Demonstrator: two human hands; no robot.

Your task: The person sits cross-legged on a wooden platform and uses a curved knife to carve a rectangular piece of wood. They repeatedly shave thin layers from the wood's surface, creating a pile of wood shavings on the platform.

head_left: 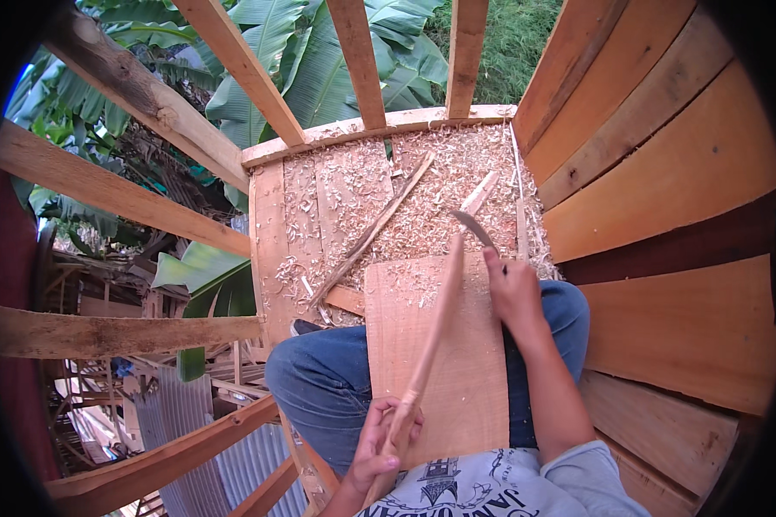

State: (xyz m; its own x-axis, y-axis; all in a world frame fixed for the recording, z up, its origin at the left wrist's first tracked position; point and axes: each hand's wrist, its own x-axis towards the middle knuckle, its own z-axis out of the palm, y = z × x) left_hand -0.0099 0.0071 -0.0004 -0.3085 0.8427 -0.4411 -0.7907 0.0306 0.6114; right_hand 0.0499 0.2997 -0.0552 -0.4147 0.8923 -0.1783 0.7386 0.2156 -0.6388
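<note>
Held the wooden stick (431,345) slantwise above the wide board (476,370), with the fingers of the left hand (384,438) curled round its near end. Gripped the knife (476,229) in the right hand's (516,289) clenched fingers, close to the stick's far end. Likely called for shallow strokes, blade angled low, directed away from left hand and legs (319,358).

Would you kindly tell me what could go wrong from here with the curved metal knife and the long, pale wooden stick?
The curved metal knife in the right hand has a bare blade; a slip might nick the blue-jeaned right knee close by.

The long, pale wooden stick is gripped by only the left hand, so it could twist under pressure.

The flat, light-brown wooden board lies across the lap with no clamp in view, so it may shift.
</note>
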